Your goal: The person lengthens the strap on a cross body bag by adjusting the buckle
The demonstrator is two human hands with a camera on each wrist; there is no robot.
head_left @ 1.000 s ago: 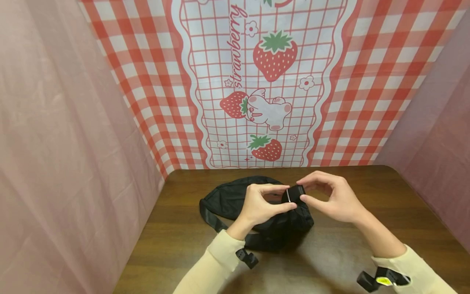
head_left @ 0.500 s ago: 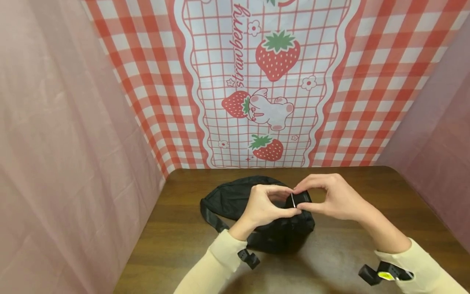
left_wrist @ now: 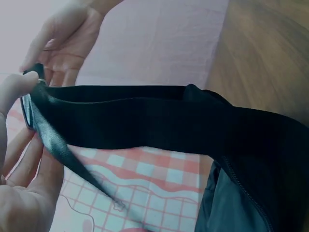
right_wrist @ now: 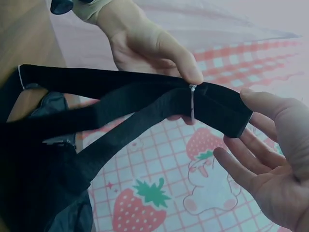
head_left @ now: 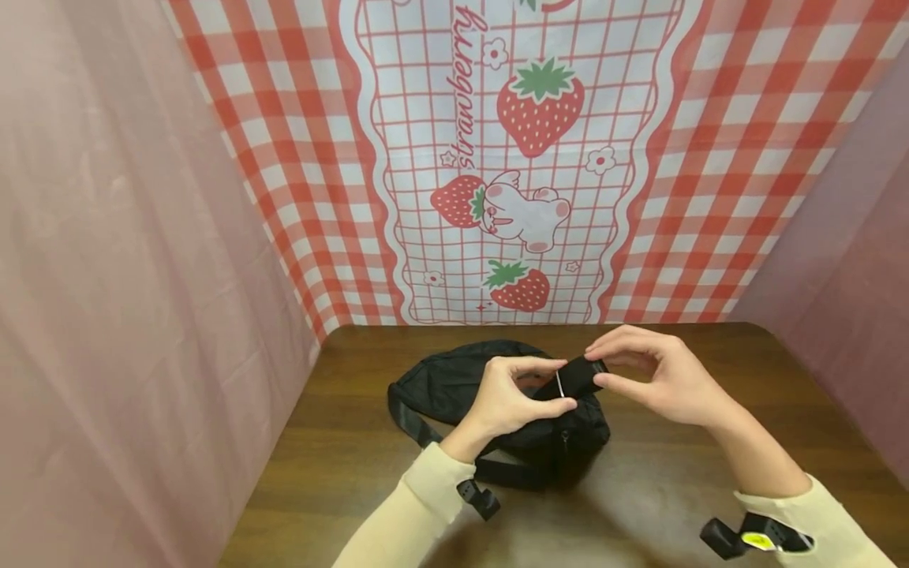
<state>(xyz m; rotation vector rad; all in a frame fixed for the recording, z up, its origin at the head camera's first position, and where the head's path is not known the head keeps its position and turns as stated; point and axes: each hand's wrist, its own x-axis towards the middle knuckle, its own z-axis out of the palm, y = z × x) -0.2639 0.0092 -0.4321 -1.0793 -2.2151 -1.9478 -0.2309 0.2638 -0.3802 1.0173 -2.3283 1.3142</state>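
- We see our left hand [head_left: 506, 398] above the black bag [head_left: 454, 386], thumb and forefinger pinching the strap [head_left: 574, 380] right at its small metal ring [head_left: 559, 384].
- In the right wrist view the left thumb [right_wrist: 186, 65] presses down on the strap [right_wrist: 120, 92] just beside the ring [right_wrist: 192, 102], with the other fingers under the webbing.
- Our right hand [head_left: 656, 377] is just to the right of the left one; its thumb and forefinger pinch the folded end of the strap, and the other fingers lie loosely spread.
- In the left wrist view the strap [left_wrist: 130, 116] runs taut from the bag [left_wrist: 260, 164] at the right to the fingertips at the left, where a thumb [left_wrist: 17, 87] rests on its end; a thinner band hangs down from that end.
- The bag lies on the brown table [head_left: 341, 473], near its far edge and a little left of middle, with the hands raised over its right part.
- One loop of strap lies on the table to the left of the bag and passes under our left wrist.
- Our cream sleeves [head_left: 419, 513] each carry a black camera clip [head_left: 477, 497] at the wrist.
- A red-checked cloth [head_left: 511, 158] with strawberries and a white bear hangs behind the table, and pink curtains [head_left: 128, 276] close the left and right sides.
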